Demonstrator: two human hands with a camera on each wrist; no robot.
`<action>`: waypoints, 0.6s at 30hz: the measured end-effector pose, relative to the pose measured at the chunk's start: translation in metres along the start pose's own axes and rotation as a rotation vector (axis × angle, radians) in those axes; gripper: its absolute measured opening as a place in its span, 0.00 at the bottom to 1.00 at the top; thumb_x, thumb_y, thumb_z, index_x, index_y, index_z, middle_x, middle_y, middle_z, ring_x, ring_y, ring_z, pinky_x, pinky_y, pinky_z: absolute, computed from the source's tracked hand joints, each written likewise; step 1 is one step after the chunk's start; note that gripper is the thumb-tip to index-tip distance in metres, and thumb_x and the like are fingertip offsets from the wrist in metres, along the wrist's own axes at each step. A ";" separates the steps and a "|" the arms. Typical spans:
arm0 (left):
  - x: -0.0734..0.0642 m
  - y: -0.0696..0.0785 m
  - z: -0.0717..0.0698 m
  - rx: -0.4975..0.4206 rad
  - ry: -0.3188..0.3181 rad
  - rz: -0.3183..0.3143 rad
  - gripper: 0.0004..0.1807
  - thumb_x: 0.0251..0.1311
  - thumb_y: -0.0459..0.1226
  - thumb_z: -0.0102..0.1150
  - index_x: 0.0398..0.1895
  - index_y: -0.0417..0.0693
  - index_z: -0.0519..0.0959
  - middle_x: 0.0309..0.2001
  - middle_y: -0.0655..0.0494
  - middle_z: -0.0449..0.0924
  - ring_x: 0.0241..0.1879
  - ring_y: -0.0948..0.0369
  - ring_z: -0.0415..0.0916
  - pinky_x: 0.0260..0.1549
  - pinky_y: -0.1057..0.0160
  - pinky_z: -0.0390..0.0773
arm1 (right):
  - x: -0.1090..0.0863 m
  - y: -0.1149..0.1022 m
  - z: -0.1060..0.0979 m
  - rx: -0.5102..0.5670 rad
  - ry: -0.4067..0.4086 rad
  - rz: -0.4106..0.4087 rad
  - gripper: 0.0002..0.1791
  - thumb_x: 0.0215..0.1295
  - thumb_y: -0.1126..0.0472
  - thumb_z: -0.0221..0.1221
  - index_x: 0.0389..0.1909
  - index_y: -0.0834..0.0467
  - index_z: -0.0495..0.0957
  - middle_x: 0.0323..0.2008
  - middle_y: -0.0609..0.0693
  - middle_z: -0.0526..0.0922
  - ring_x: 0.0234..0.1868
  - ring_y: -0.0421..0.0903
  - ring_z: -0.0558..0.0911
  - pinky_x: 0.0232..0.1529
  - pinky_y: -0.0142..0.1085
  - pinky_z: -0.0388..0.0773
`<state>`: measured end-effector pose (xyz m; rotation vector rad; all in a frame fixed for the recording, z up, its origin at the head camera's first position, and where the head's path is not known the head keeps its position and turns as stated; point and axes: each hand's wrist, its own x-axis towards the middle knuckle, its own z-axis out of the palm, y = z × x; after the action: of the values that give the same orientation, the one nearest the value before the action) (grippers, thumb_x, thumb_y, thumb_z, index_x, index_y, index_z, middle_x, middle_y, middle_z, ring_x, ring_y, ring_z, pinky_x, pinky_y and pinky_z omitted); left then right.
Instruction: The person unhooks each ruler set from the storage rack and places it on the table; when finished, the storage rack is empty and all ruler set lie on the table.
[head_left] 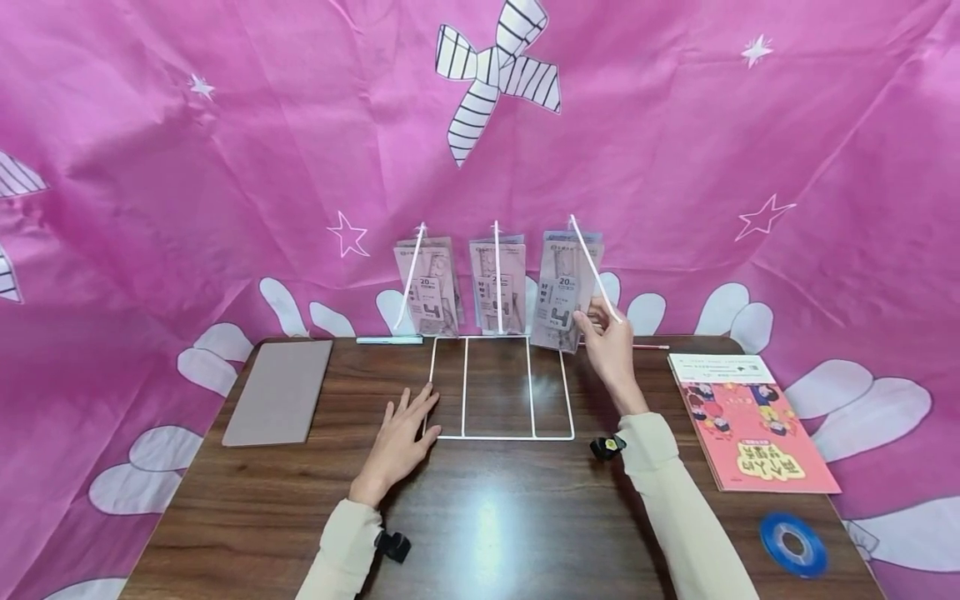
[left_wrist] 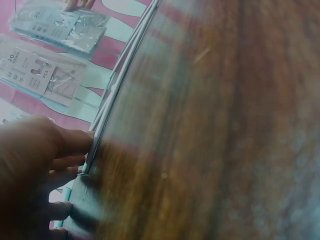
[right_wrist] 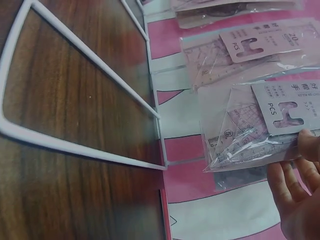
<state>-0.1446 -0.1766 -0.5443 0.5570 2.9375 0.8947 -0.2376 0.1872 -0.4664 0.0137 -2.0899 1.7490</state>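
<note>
A white wire display rack (head_left: pixel 495 437) stands on the brown table, with three hooks bearing clear packets of rulers and set squares. My right hand (head_left: pixel 611 350) pinches the lower edge of the right-hand ruler packet (head_left: pixel 557 317), thumb in front and fingers behind, as the right wrist view shows. That packet hangs on the right hook (head_left: pixel 596 271), with another behind it. The middle packets (head_left: pixel 483 292) and left packets (head_left: pixel 438 292) hang untouched. My left hand (head_left: pixel 397 446) rests with fingers spread at the left side of the rack's base, fingertips touching the white wire (left_wrist: pixel 100 125).
A grey flat board (head_left: pixel 279 392) lies on the left. A light blue pen (head_left: pixel 388 340) and a thin red pencil (head_left: pixel 651 347) lie along the back edge. On the right are a pink book (head_left: pixel 753 425) and a blue tape roll (head_left: pixel 772 542). Pink cloth (head_left: pixel 637 150) hangs behind.
</note>
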 end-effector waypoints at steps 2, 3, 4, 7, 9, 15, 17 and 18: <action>0.000 -0.001 0.000 0.004 -0.005 -0.003 0.32 0.74 0.42 0.60 0.77 0.41 0.69 0.81 0.47 0.59 0.80 0.36 0.48 0.75 0.28 0.45 | -0.005 -0.009 -0.003 -0.004 -0.010 0.003 0.13 0.71 0.74 0.62 0.52 0.78 0.78 0.46 0.74 0.86 0.39 0.39 0.85 0.45 0.26 0.84; 0.000 -0.001 0.000 0.004 -0.005 -0.004 0.31 0.74 0.42 0.60 0.77 0.41 0.69 0.81 0.47 0.59 0.80 0.36 0.48 0.74 0.28 0.45 | -0.008 -0.014 -0.005 -0.012 -0.014 0.002 0.13 0.70 0.75 0.62 0.52 0.79 0.78 0.45 0.75 0.85 0.39 0.40 0.85 0.44 0.27 0.84; 0.000 -0.001 0.000 0.003 -0.006 -0.006 0.31 0.74 0.41 0.60 0.77 0.41 0.69 0.81 0.47 0.59 0.80 0.36 0.48 0.74 0.28 0.45 | -0.012 -0.020 -0.006 -0.025 -0.018 0.004 0.13 0.70 0.75 0.62 0.52 0.79 0.77 0.45 0.75 0.85 0.39 0.40 0.86 0.44 0.27 0.84; 0.000 -0.001 0.001 0.002 -0.012 -0.012 0.32 0.74 0.42 0.60 0.77 0.41 0.69 0.81 0.47 0.58 0.80 0.37 0.48 0.75 0.28 0.44 | -0.021 -0.034 -0.011 -0.052 -0.021 -0.016 0.13 0.69 0.76 0.62 0.50 0.80 0.77 0.44 0.75 0.85 0.38 0.39 0.86 0.43 0.26 0.84; 0.001 -0.001 0.000 -0.002 -0.017 -0.014 0.32 0.74 0.42 0.60 0.77 0.41 0.69 0.81 0.48 0.58 0.81 0.37 0.47 0.75 0.28 0.44 | -0.027 -0.041 -0.013 -0.074 -0.010 -0.028 0.13 0.68 0.76 0.63 0.50 0.80 0.77 0.43 0.75 0.86 0.37 0.38 0.85 0.43 0.23 0.83; 0.000 -0.001 0.001 -0.004 -0.011 -0.014 0.32 0.74 0.41 0.60 0.77 0.41 0.69 0.81 0.47 0.58 0.80 0.36 0.47 0.75 0.28 0.44 | -0.043 -0.049 -0.019 -0.105 -0.002 -0.050 0.13 0.67 0.77 0.63 0.49 0.80 0.78 0.43 0.76 0.85 0.37 0.36 0.85 0.43 0.22 0.82; 0.000 -0.001 0.001 -0.002 -0.010 -0.014 0.31 0.74 0.41 0.60 0.77 0.41 0.69 0.81 0.47 0.58 0.80 0.36 0.47 0.75 0.28 0.44 | -0.047 -0.051 -0.021 -0.107 -0.001 -0.045 0.12 0.67 0.77 0.63 0.48 0.80 0.78 0.42 0.75 0.85 0.37 0.36 0.85 0.43 0.23 0.83; 0.000 0.000 0.000 -0.005 -0.012 -0.016 0.32 0.74 0.41 0.60 0.77 0.41 0.69 0.81 0.47 0.58 0.81 0.37 0.47 0.75 0.28 0.43 | -0.049 -0.051 -0.022 -0.109 0.002 -0.040 0.12 0.67 0.77 0.63 0.48 0.80 0.78 0.42 0.75 0.86 0.37 0.37 0.85 0.44 0.23 0.83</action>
<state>-0.1447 -0.1766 -0.5448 0.5364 2.9239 0.8932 -0.1722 0.1845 -0.4309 0.0226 -2.1658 1.6093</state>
